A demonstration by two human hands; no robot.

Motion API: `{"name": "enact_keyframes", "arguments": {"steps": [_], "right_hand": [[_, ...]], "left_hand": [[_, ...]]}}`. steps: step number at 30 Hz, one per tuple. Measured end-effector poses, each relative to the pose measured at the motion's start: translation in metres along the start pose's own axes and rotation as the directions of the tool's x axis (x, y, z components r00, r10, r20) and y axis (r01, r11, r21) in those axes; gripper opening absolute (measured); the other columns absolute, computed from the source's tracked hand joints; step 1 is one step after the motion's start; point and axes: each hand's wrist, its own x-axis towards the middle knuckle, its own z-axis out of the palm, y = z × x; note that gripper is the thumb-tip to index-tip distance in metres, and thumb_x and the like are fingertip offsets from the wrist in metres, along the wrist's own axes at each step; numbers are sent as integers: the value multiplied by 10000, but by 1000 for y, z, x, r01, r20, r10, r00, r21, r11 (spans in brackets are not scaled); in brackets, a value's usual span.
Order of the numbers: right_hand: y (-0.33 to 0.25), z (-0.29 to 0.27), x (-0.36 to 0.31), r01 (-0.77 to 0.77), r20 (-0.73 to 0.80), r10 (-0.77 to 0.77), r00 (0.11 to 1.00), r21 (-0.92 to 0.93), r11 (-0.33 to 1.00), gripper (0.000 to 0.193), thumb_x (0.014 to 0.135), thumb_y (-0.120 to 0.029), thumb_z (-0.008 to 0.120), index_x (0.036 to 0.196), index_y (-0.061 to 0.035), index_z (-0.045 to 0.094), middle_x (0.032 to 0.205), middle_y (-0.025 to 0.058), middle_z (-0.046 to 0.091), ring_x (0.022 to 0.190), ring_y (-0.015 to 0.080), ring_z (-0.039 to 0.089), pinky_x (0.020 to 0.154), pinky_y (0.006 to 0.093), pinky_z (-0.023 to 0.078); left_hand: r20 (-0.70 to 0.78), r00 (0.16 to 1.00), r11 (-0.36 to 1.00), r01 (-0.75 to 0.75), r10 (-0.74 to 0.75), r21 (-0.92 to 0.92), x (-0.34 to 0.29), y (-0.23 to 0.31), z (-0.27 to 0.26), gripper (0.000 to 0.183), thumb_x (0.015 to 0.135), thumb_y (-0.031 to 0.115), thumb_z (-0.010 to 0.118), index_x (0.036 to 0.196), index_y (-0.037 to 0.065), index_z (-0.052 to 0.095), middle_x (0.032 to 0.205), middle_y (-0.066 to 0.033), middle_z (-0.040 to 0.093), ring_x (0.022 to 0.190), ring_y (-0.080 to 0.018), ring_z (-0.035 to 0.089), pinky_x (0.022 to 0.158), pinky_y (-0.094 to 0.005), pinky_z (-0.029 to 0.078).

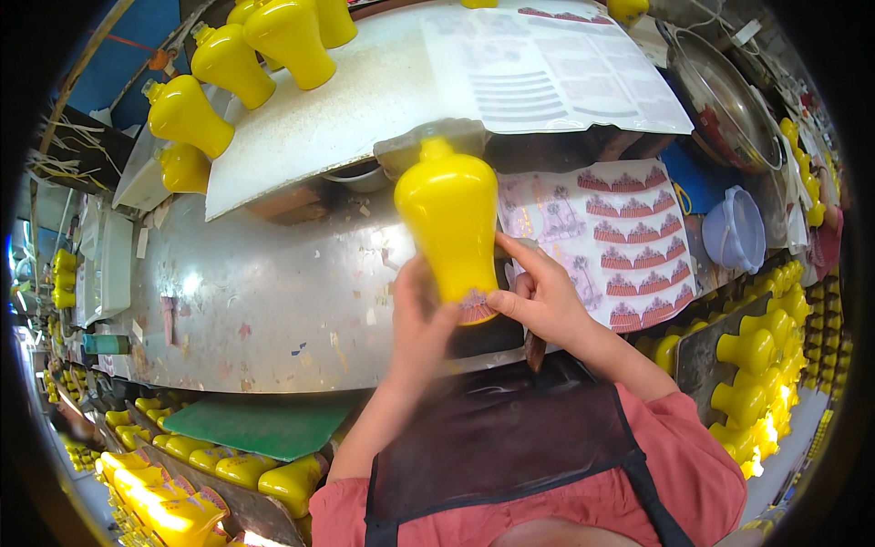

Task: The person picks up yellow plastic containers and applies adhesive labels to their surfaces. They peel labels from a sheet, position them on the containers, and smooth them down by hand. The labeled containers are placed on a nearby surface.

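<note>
A glossy yellow vase (447, 214) with a narrow neck and wide shoulder lies between my hands, its neck pointing away from me against a grey block (387, 157). A pinkish-purple patterned decal (475, 304) wraps its base. My right hand (547, 296) grips the vase's lower right side, the thumb on the decal's edge and the index finger along the wall. A dark brown strip-like tool (535, 354) shows below that palm; how it is held is hidden. My left hand (421, 314), a little blurred, closes on the lower left side, its thumb close to the decal.
Decal sheets (638, 246) lie right of the vase, and more (556, 77) on a raised white board (365, 109). Several yellow vases (292, 41) stand at the far left. A lilac bucket (735, 232) is at right. A green board (264, 424) lies below the metal table (246, 301).
</note>
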Motion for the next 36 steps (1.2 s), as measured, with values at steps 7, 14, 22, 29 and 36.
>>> {"name": "enact_keyframes", "arguments": {"steps": [7, 14, 22, 29, 36], "right_hand": [[1, 3, 4, 5, -25, -7, 1000, -51, 999, 814, 809, -305, 859, 1486, -6, 519, 875, 39, 555, 688, 85, 498, 622, 253, 427], [5, 4, 4, 54, -15, -54, 998, -37, 998, 802, 837, -187, 812, 1529, 5, 455, 961, 1, 578, 564, 7, 438, 524, 192, 363], [8, 10, 5, 68, -68, -70, 995, -30, 997, 775, 827, -126, 818, 1516, -8, 482, 1088, -4, 615, 598, -5, 443, 542, 185, 381], [6, -3, 4, -73, 76, 61, 995, 153, 985, 600, 1007, -247, 638, 1552, -80, 455, 808, -50, 619, 598, 6, 474, 532, 184, 389], [9, 9, 3, 84, -6, -84, 996, -43, 996, 703, 935, -146, 726, 1543, 24, 418, 1103, 10, 648, 640, -11, 468, 546, 187, 387]], "left_hand": [[-14, 1000, 999, -3, 2, -38, -1, -3, 1, 799, 941, 310, 712, 1563, 63, 276, 1470, -139, 473, 1369, -252, 442, 1171, -414, 298], [-22, 1000, 1000, 10, -11, -8, -1, -6, -1, 779, 946, 299, 706, 1557, 60, 284, 1469, -131, 470, 1357, -244, 447, 1167, -412, 301], [-31, 999, 998, -20, 22, 56, 0, -10, -2, 721, 938, 147, 632, 1563, 65, 283, 1482, -136, 468, 1378, -258, 442, 1179, -415, 309], [29, 1000, 986, 2, 3, -168, -1, -2, -2, 649, 1050, 316, 564, 1594, 76, 304, 1528, -153, 456, 1402, -253, 432, 1172, -399, 344], [-9, 999, 990, 48, -49, -130, -2, 6, 2, 711, 994, 264, 652, 1596, 87, 317, 1488, -154, 493, 1366, -244, 464, 1154, -396, 368]]}}
